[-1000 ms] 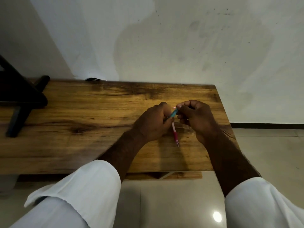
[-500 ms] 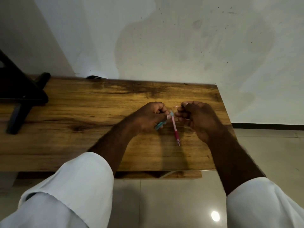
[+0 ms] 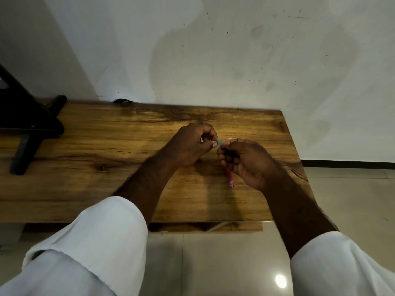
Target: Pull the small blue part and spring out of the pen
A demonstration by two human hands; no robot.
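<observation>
Teal cap [image 3: 218,142] rose from beside left palm to fingertips – left hand [image 3: 190,144] pinched it; right hand [image 3: 243,160] clenched round pink pen [image 3: 230,180] – over wooden table [image 3: 106,146]

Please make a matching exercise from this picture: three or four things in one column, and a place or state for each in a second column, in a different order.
Things:
1. left hand
2. right hand
3. red pen
4. black stand

Places or states:
a. at the left end of the wooden table
b. pinches a small teal piece
c. pokes out below a hand, tip toward the near table edge
d. curled round the pen's upper part

Pairs: 1-b, 2-d, 3-c, 4-a
</observation>
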